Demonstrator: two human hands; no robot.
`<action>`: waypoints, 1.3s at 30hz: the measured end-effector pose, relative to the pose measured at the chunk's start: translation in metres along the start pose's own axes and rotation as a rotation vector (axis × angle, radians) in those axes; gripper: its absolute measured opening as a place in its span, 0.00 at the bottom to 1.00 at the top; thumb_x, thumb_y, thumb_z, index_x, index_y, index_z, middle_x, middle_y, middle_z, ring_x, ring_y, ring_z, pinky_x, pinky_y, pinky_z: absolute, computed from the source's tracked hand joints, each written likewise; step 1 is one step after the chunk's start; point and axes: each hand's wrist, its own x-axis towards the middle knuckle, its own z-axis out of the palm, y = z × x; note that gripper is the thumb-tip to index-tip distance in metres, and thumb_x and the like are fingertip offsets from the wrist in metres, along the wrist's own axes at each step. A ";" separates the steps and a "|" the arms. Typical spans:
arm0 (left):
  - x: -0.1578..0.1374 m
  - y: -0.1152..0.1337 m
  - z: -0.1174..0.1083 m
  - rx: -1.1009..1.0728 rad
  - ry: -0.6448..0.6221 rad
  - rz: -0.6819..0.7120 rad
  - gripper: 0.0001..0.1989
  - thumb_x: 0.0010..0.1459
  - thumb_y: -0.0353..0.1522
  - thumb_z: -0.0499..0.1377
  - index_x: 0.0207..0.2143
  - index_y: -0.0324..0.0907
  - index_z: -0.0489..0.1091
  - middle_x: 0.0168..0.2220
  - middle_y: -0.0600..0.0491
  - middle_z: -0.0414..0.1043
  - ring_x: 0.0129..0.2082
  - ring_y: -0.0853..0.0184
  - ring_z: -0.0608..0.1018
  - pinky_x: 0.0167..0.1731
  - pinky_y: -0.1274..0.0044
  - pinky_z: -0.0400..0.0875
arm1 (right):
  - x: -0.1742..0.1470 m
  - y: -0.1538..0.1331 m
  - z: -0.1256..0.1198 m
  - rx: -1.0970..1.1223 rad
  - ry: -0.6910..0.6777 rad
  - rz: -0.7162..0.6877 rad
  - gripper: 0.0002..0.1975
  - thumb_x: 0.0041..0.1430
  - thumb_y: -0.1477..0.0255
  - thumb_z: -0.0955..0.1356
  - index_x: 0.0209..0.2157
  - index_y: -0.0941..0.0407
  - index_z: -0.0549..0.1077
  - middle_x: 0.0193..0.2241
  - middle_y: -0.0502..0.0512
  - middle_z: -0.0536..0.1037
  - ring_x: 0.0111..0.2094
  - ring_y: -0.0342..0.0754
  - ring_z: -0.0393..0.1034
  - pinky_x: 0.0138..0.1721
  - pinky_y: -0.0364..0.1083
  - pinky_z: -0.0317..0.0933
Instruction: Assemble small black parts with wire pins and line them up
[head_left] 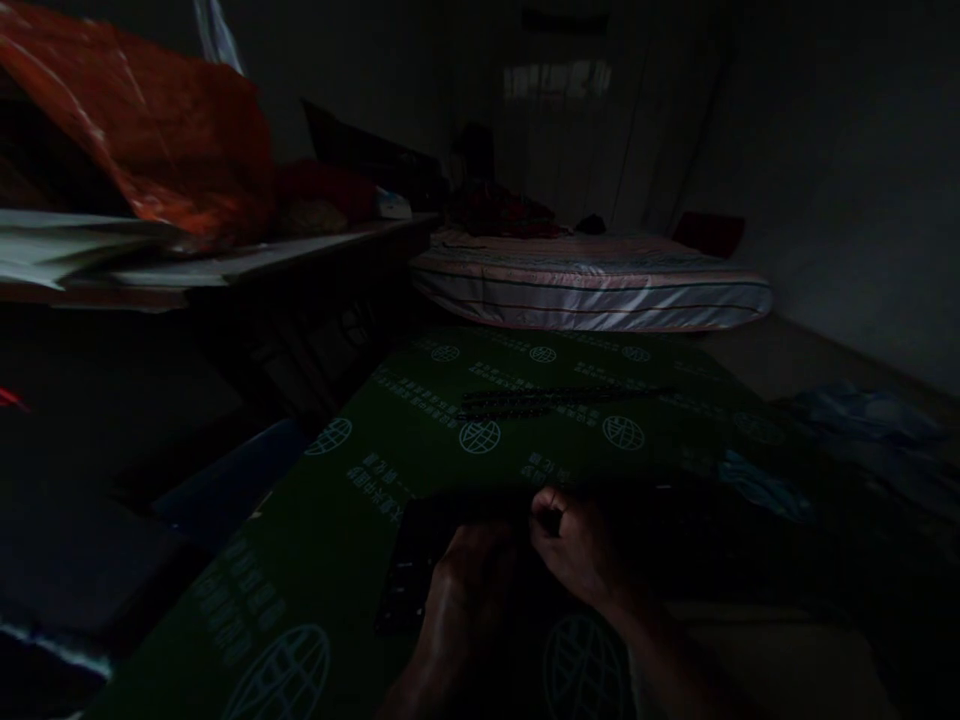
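A long black keyboard [409, 580] lies on a green sheet printed with pale globes and characters [427, 460]. Most of it is lost in shadow, though a few pale key marks show at its left end. My left hand [469, 575] is bent down over the keyboard's left part, its fingertips hidden in the dark. Just to the right, my right hand [574, 545] is closed, thumb and forefinger drawn together in a ring above the keyboard. Anything between those fingers is too dark to make out. Beyond the hands lie thin dark strips [555, 400] with small light dots.
On the left stands a table with papers [67, 250] and an orange plastic bag [172, 130]. A bed with a striped cover [592, 290] is at the back. A bluish crumpled piece [761, 485] lies at the right, with cloth [870, 415] beyond it.
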 end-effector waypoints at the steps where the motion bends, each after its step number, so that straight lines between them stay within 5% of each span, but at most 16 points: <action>1: 0.001 0.001 -0.004 0.010 -0.003 0.002 0.09 0.55 0.30 0.53 0.36 0.43 0.72 0.35 0.50 0.75 0.35 0.64 0.77 0.35 0.75 0.74 | -0.001 0.000 0.000 0.004 0.000 -0.007 0.06 0.50 0.74 0.64 0.31 0.53 0.72 0.25 0.51 0.78 0.27 0.45 0.72 0.31 0.40 0.61; 8: 0.032 0.016 -0.026 0.117 -0.020 0.108 0.09 0.54 0.30 0.54 0.34 0.43 0.73 0.33 0.50 0.75 0.33 0.64 0.77 0.33 0.76 0.74 | -0.002 0.002 0.001 0.010 -0.069 -0.022 0.09 0.49 0.77 0.64 0.31 0.53 0.73 0.23 0.51 0.78 0.25 0.44 0.72 0.27 0.38 0.59; 13: 0.049 0.020 -0.011 0.069 -0.300 0.040 0.11 0.53 0.27 0.51 0.32 0.42 0.73 0.29 0.53 0.75 0.29 0.68 0.77 0.30 0.79 0.72 | -0.003 0.002 0.001 0.025 -0.100 0.045 0.10 0.48 0.76 0.64 0.34 0.54 0.73 0.26 0.53 0.79 0.28 0.45 0.73 0.28 0.39 0.59; 17: 0.046 0.014 -0.003 -0.070 -0.395 -0.039 0.15 0.50 0.25 0.52 0.40 0.42 0.70 0.37 0.52 0.75 0.36 0.67 0.77 0.36 0.79 0.72 | -0.004 -0.001 -0.002 0.055 -0.091 0.097 0.09 0.50 0.74 0.64 0.34 0.54 0.73 0.26 0.52 0.79 0.28 0.45 0.73 0.29 0.38 0.60; 23: 0.027 0.001 0.009 -0.049 -0.345 0.000 0.22 0.49 0.26 0.56 0.49 0.45 0.66 0.44 0.50 0.72 0.42 0.63 0.74 0.40 0.75 0.71 | -0.005 -0.001 0.001 0.111 -0.021 0.086 0.08 0.49 0.77 0.62 0.30 0.54 0.71 0.25 0.51 0.77 0.27 0.45 0.72 0.31 0.40 0.60; 29: 0.023 -0.006 0.023 0.031 -0.197 0.153 0.20 0.47 0.24 0.56 0.44 0.44 0.69 0.41 0.49 0.72 0.41 0.61 0.72 0.40 0.71 0.70 | -0.005 0.009 0.012 0.168 0.073 0.028 0.06 0.47 0.77 0.62 0.26 0.54 0.68 0.22 0.49 0.75 0.25 0.43 0.70 0.30 0.39 0.60; 39: 0.029 0.009 0.016 0.047 -0.232 0.102 0.15 0.47 0.24 0.58 0.38 0.43 0.74 0.41 0.50 0.73 0.40 0.62 0.72 0.41 0.72 0.69 | -0.007 0.005 0.005 0.186 0.082 0.046 0.04 0.44 0.77 0.61 0.24 0.54 0.66 0.19 0.46 0.70 0.23 0.42 0.67 0.26 0.38 0.58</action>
